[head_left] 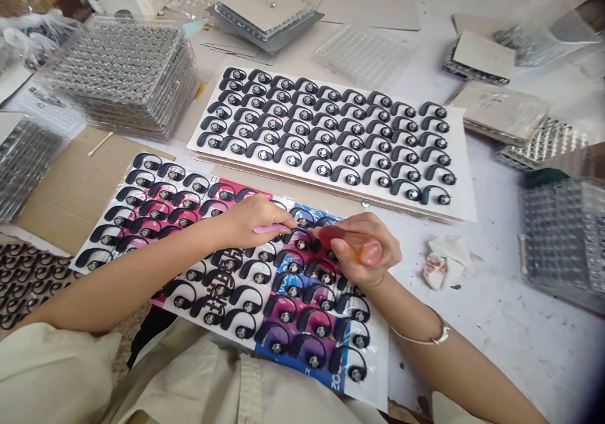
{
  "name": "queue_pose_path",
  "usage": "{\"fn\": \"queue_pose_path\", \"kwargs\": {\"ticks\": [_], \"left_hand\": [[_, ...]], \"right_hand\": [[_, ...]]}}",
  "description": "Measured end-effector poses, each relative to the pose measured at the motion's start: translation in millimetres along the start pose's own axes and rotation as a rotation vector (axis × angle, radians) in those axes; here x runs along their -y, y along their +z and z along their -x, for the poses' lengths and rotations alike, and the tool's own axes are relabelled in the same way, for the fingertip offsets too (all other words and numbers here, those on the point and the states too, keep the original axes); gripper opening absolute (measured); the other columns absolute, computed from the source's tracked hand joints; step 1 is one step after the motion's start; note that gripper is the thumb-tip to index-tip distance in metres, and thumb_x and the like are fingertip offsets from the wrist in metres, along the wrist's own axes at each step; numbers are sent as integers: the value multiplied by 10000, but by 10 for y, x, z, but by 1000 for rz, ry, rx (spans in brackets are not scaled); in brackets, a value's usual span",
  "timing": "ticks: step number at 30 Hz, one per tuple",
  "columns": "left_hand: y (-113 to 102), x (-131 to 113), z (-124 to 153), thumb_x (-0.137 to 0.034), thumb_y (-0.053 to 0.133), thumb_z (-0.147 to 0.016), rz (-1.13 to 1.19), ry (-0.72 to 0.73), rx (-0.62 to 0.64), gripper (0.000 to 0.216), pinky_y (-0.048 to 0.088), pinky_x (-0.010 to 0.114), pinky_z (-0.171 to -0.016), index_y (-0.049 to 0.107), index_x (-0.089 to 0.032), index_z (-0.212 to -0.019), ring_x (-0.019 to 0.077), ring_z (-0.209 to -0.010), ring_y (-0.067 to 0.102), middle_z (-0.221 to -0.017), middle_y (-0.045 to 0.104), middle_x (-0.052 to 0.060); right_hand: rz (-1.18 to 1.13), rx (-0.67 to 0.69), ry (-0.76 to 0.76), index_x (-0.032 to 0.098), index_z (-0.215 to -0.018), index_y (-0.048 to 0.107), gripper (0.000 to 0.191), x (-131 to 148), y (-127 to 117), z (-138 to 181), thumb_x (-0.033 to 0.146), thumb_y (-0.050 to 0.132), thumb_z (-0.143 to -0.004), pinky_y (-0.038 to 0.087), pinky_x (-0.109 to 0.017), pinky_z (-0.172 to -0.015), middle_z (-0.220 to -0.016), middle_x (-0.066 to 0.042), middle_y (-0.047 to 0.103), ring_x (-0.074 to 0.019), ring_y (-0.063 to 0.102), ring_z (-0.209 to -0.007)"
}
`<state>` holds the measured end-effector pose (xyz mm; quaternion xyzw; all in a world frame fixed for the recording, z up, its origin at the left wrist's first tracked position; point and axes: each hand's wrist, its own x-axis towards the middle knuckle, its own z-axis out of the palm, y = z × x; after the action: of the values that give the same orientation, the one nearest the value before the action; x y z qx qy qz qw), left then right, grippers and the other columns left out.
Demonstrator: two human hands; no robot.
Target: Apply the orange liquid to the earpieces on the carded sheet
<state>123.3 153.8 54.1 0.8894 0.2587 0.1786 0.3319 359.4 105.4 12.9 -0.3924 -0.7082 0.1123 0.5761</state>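
Note:
My left hand [259,219] is closed round a slim pink tool [270,229], its tip pointing right over the near sheet of parts. Whether it is a tweezer or a plain stick I cannot tell. In my right hand [373,244] lies a small orange-red squeeze bottle [357,246], tilted, its narrow end toward the left hand. Both hands meet above rows of black ear-hook earphone parts [259,273] with round metallic centres. These parts lie on a printed pink, blue and white sheet [373,373] close to my lap. The fingers hide some parts beneath them.
Behind, a white board [458,159] bears more rows of black hooks. Stacked clear trays [123,71] stand at the left, more trays [558,235] at the right. A crumpled stained tissue [444,263] lies right of my hand. A cotton swab [101,143] rests on cardboard [66,184].

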Motion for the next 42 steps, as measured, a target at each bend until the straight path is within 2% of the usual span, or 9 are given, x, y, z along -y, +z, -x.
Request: {"fn": "queue_pose_path", "kwargs": {"ticks": [12, 20, 28, 36, 40, 42], "left_hand": [[-6, 24, -23, -154, 623, -842, 56, -59, -9, 149, 511, 210, -746, 723, -170, -951, 148, -843, 705, -970, 741, 43], [-8, 41, -41, -126, 644, -824, 133, -77, -27, 134, 475, 172, -627, 731, -156, -921, 98, -669, 678, -841, 749, 26], [-17, 30, -44, -108, 646, -822, 147, -70, -33, 130, 471, 168, -622, 732, -138, -915, 98, -663, 675, -835, 749, 35], [-10, 12, -33, -133, 638, -834, 134, -85, -16, 139, 477, 179, -650, 731, -151, -935, 106, -683, 681, -866, 750, 33], [-4, 12, -27, -148, 633, -836, 107, -97, -3, 150, 501, 198, -711, 729, -170, -948, 134, -778, 700, -915, 748, 35], [1, 7, -19, -152, 630, -836, 89, -89, -12, 151, 514, 214, -746, 727, -168, -950, 151, -821, 705, -944, 745, 45]], "right_hand": [[-29, 22, -24, 197, -896, 641, 220, -8, 8, 7, 270, 721, -705, 502, -299, -472, -705, -31, 646, -159, 590, -564], [-11, 64, -63, 200, -933, 638, 252, -10, 1, 19, 282, 722, -710, 509, -294, -487, -737, -36, 663, -160, 604, -580], [28, 99, -98, 201, -995, 621, 318, -1, -6, 41, 259, 732, -703, 532, -285, -501, -780, -40, 666, -155, 621, -609], [73, 94, -143, 195, -980, 614, 291, 23, 0, 17, 275, 722, -722, 522, -268, -489, -761, -36, 665, -147, 621, -604], [43, 90, -71, 205, -935, 624, 246, 62, 26, 1, 277, 720, -720, 501, -268, -480, -746, -24, 666, -141, 612, -589], [-20, 25, 18, 207, -864, 632, 171, 85, 13, -78, 290, 706, -734, 490, -277, -489, -699, -12, 655, -135, 593, -569]]}}
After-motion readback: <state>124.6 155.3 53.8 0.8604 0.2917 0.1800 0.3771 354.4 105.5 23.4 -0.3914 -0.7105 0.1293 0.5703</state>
